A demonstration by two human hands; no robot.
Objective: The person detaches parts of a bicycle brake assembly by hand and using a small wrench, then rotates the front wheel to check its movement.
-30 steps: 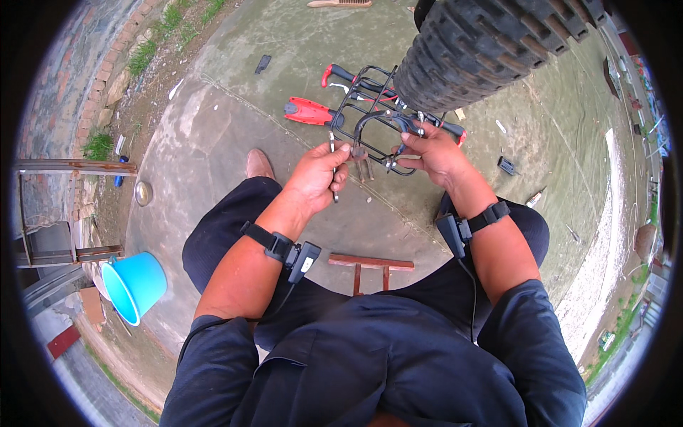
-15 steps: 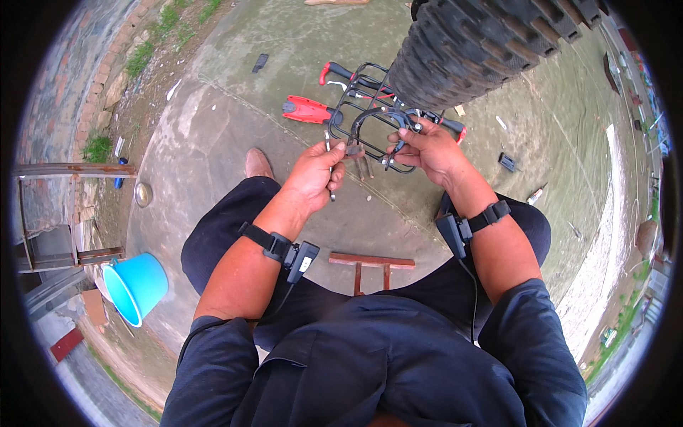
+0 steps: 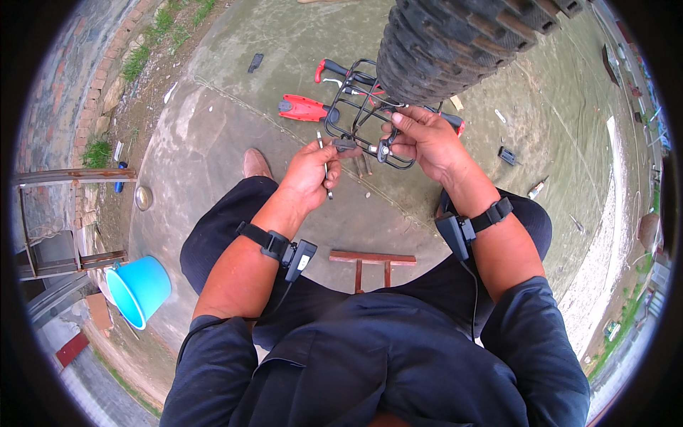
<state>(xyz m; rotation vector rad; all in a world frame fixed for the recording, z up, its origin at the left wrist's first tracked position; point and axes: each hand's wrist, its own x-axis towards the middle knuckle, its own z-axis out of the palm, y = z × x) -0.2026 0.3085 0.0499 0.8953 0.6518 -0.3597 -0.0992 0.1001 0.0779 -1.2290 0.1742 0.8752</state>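
Observation:
My left hand (image 3: 311, 171) is closed around a slim metal wrench (image 3: 326, 167) that stands nearly upright. Its fingertips also pinch a small dark block (image 3: 344, 144), perhaps a brake pad. Across a narrow gap, my right hand (image 3: 429, 144) is closed on a small black bicycle part with a metal bolt (image 3: 385, 149), which looks like a brake arm. Beyond both hands is a black wire bicycle rack (image 3: 366, 96), partly hidden by my fingers. A knobby bicycle tire (image 3: 455, 50) rises above and beyond my right hand.
A red and black flat part (image 3: 306, 108) and a red-ended handlebar grip (image 3: 333, 69) lie by the rack. Small black pieces (image 3: 507, 156) are scattered on the concrete floor. A wooden stool (image 3: 372, 258) is between my legs; a blue bucket (image 3: 146, 288) stands left.
The black part in my right hand has turned and come lower, nearer the dark block in my left. My left hand keeps the wrench. The view has shifted slightly.

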